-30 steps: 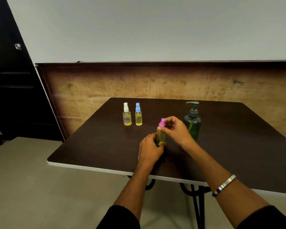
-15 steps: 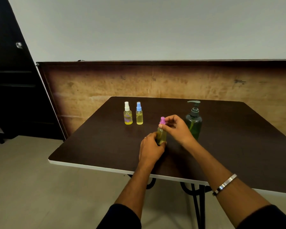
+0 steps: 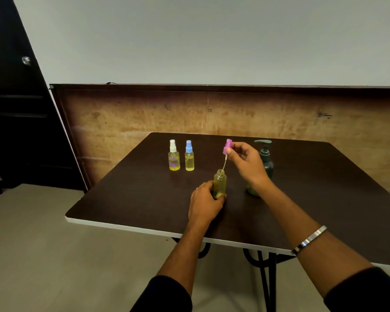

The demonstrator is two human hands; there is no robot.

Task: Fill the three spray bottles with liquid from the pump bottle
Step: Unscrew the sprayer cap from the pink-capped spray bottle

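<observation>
Count on table (image 3: 144, 199) — three spray bottles: white-capped (image 3: 173, 156), blue-capped (image 3: 189, 156), one uncapped (image 3: 219, 184). One detached pink spray cap (image 3: 227, 147). One pump bottle (image 3: 265, 161) — far right. Two hands.

The left hand (image 3: 205, 202) grips the open bottle (image 3: 219, 185); above it, the right hand (image 3: 245, 162) apparently pinches the pink sprayer (image 3: 227, 147), forearm raised.

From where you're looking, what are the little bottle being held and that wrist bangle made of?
The open spray bottle looks like clear, glossy plastic, maybe glass: yellowish liquid shows through its wall. The bangle on the right wrist looks like polished metal: silvery, with bright reflections.
</observation>
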